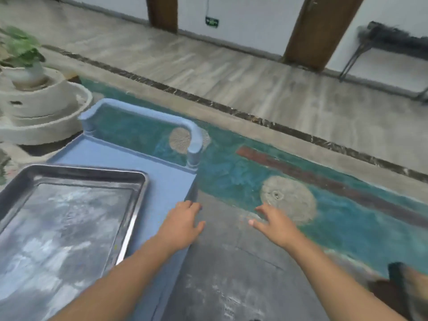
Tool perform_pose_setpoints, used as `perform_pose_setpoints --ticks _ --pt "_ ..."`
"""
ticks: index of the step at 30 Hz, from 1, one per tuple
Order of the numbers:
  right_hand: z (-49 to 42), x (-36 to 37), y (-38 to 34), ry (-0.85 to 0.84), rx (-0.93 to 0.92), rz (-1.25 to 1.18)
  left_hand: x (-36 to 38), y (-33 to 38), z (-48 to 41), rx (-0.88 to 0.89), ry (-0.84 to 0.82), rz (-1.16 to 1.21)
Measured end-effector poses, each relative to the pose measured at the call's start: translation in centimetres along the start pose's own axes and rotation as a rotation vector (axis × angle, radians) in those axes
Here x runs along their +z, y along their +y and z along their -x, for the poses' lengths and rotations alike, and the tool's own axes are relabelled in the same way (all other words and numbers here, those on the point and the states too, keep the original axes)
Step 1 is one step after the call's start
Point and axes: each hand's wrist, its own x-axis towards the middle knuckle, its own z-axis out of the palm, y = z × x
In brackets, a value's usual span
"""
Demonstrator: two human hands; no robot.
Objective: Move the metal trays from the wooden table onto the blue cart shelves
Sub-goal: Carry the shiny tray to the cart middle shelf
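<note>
A large rectangular metal tray (69, 218) lies flat on the top shelf of the blue cart (162, 172), filling its near left part. My left hand (183, 222) hovers over the cart's right edge, fingers apart, holding nothing. My right hand (275, 224) is out over the floor to the right of the cart, fingers spread and empty. Both hands are apart from the tray. The wooden table is mostly out of view.
The cart's curved blue handle (148, 114) rises at its far end. A stone mill with a potted plant (30, 93) stands at the left. The floor has a teal painted strip with round stones (289, 200). A dark wooden corner (403, 288) shows at the lower right.
</note>
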Motion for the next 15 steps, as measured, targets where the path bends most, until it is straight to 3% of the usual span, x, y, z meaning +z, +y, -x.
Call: perform_pose_setpoints --ticks 8,15 --pt "16.4 -3.7 18.3 0.331 0.526 -0.180 6.6 19.3 -5.9 0.432 -0.228 -0.071" --pt "35.2 -3.4 31.9 0.530 0.883 -0.325 17.0 39.8 -2.8 0.814 -0.444 -0.243"
